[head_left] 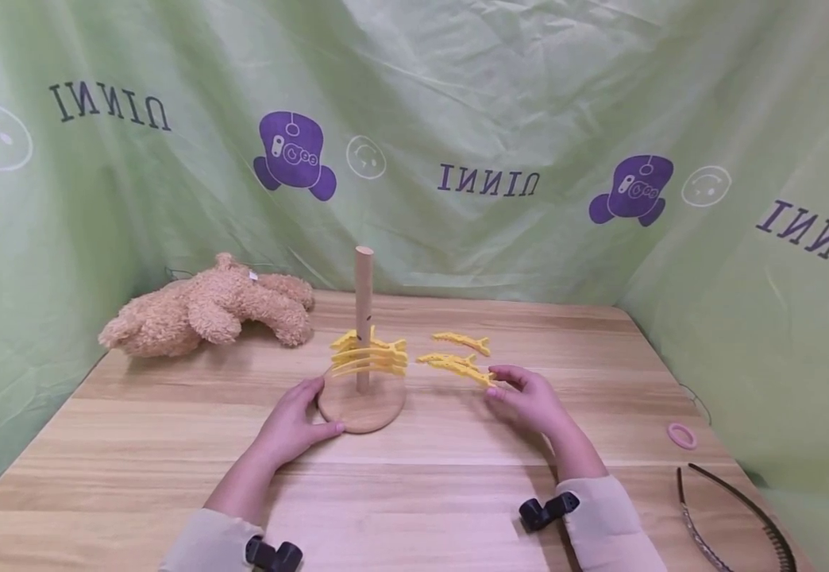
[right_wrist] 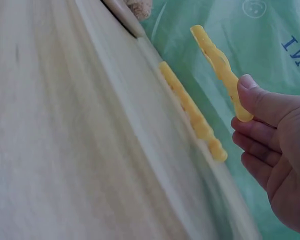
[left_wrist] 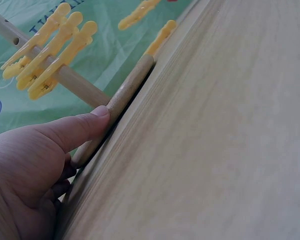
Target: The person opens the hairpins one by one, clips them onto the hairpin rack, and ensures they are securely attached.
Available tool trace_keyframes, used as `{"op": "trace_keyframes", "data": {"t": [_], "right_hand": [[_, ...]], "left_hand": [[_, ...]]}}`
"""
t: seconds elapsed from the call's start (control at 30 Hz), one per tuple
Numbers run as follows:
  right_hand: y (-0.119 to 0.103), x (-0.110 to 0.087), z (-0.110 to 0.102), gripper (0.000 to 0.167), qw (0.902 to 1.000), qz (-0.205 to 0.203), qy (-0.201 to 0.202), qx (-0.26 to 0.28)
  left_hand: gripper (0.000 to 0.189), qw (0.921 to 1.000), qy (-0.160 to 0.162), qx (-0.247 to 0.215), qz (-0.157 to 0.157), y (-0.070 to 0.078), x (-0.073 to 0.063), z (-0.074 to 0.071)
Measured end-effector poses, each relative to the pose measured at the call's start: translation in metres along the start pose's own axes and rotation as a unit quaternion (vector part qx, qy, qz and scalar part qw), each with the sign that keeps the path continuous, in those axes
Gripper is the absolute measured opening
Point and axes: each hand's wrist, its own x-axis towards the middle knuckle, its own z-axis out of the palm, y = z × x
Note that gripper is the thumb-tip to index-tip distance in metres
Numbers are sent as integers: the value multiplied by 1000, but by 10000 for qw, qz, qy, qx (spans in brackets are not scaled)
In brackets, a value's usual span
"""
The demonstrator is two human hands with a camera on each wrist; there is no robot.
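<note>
A wooden stand, with an upright post (head_left: 363,294) on a round base (head_left: 368,415), is left of the table's middle. Three yellow alligator hair clips (left_wrist: 60,50) are clamped across its post, one above another. My left hand (head_left: 289,425) grips the base's left edge, the thumb at the front and the other fingers farther round the rim. To the right of the stand, my right hand (head_left: 532,403) pinches the end of another yellow hair clip (right_wrist: 219,65) between thumb and forefinger, above the table. More yellow clips lie nearby, one farther back (head_left: 460,342) and one (right_wrist: 190,112) beneath the held clip.
A brown plush toy (head_left: 207,310) lies at the back left of the table (head_left: 414,508). Toward the right edge are a pink ring (head_left: 682,435) and a dark headband (head_left: 750,500). Green printed fabric (head_left: 414,95) encloses the back and sides.
</note>
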Motion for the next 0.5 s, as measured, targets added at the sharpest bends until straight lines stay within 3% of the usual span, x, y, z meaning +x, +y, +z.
{"op": "trace_keyframes", "data": {"t": [0.23,0.5], "right_hand": [[-21,-1,-6,48,9993,-160,324,53],[-53,2,-7,40,9967,-509,528,-355]], "left_hand": [[95,10000,-10,-10,-22,1,0,-2],[95,9999,-79,-29,-103,2,-1,-3]]}}
